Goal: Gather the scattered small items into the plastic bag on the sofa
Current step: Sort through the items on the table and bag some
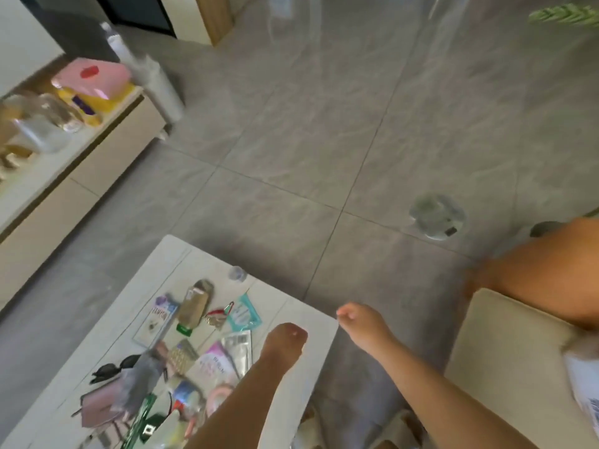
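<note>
the scattered small items [194, 338] — flat sachets, a teal packet, a tan pouch, black sunglasses, a pink wallet, a small bottle — lie spread over the white tabletop [168, 264] at the lower left of the view, in a loose band that runs from the near left edge up toward the far right corner. both forearms reach in from the near edge. the left hand [285, 340] hangs over the right side of that tabletop, just beside the silver foil sachet [240, 346] and the pink-and-white packet [212, 364]; its fingers are curled under and nothing shows in them. the right hand [355, 319] is off the tabletop, over the grey tiled floor [324, 124] past the right edge, its fingers also curled in; i cannot tell for sure whether it holds anything, though nothing is visible.

so the items lie to the left of both hands, and the left hand is plainly the nearer one — the closest packets sit just left of it. the cream sofa cushion [505, 351] is at the near right, on the opposite side. a white plastic-looking thing [583, 380] at the right edge may be the bag, but it is cut off and blurred, so that is a guess. judged from this, the gathering has barely begun: each pickup goes left, each drop-off goes right across the gap.
</note>
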